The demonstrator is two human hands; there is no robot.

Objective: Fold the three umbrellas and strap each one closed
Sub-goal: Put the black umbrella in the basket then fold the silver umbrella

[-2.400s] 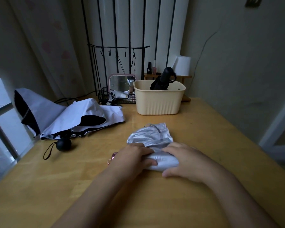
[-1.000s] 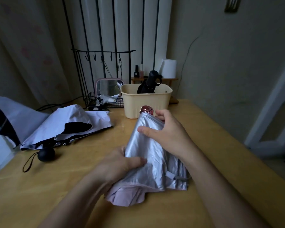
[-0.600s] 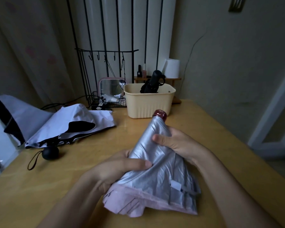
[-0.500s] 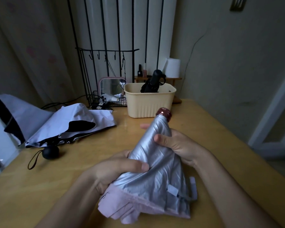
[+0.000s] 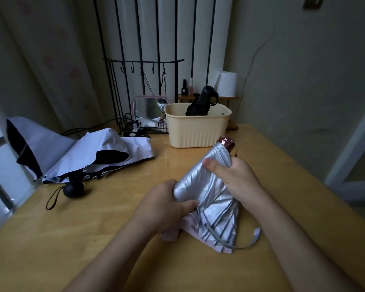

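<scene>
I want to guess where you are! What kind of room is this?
Probably a room at home, maybe a bedroom: a table by a curtain, with a mirror and what look like cosmetic bottles at the back.

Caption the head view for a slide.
Left hand and right hand grip the silver umbrella; white umbrella lies unfolded, black umbrella stands in the bin.

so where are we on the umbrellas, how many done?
Looks like one done: a black umbrella stands folded in the basket, though I can't see whether it's fastened. In hand: the left hand and right hand grip the silver umbrella, its strap hanging loose. Left: the white umbrella lies spread on the table, untouched.
</scene>
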